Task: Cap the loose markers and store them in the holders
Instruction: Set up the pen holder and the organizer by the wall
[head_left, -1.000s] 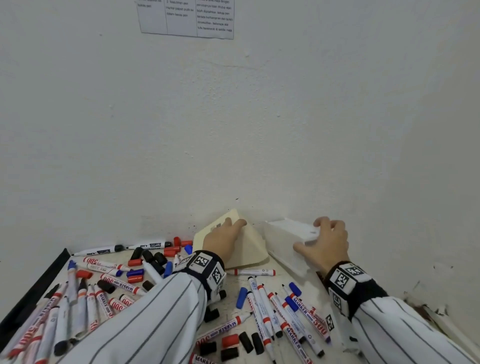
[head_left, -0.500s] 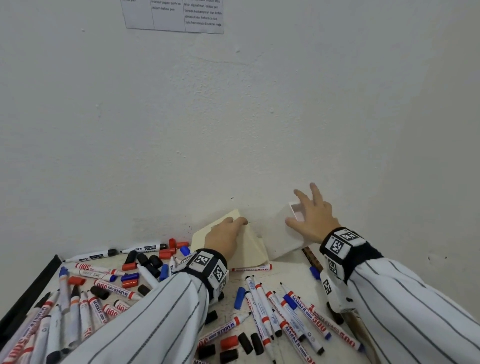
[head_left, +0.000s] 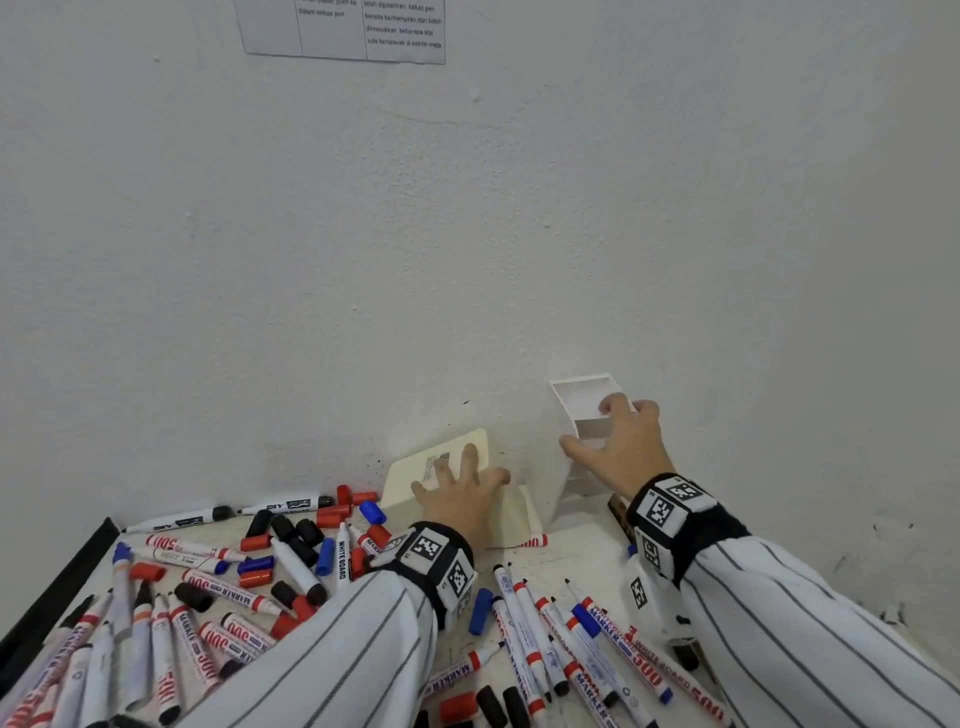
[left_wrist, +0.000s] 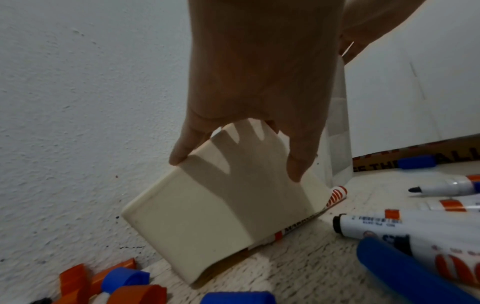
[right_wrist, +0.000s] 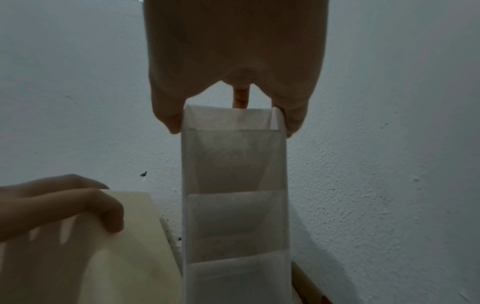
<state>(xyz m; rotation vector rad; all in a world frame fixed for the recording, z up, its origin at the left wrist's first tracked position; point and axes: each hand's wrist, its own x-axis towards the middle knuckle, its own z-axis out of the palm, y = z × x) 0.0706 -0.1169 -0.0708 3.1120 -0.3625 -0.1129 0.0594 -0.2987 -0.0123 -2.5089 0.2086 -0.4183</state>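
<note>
— White plastic holder (head_left: 571, 447): where is it standing?
— I am holding it upright against the wall (head_left: 467, 234) at the far edge of the table (head_left: 582, 551). My right hand (head_left: 621, 452) is gripping its upper rim, thumb on the left side, fingers curled over the open top compartment.
— And the cream holder (head_left: 447, 486)?
— It is lying tilted, just left of the white one, resting on a red-capped marker (left_wrist: 335, 197). My left hand (head_left: 460, 501) is spreading over it, fingertips (left_wrist: 179, 158) curled around its far edges.
— The loose markers (head_left: 550, 644)?
— They are lying scattered across the table on both sides of my left sleeve (head_left: 332, 660), several uncapped. Loose caps (head_left: 317, 530), red, blue and black, are lying among them.
— Anything inside either holder?
— The white one's visible compartments are showing nothing; I cannot tell for the cream one.
</note>
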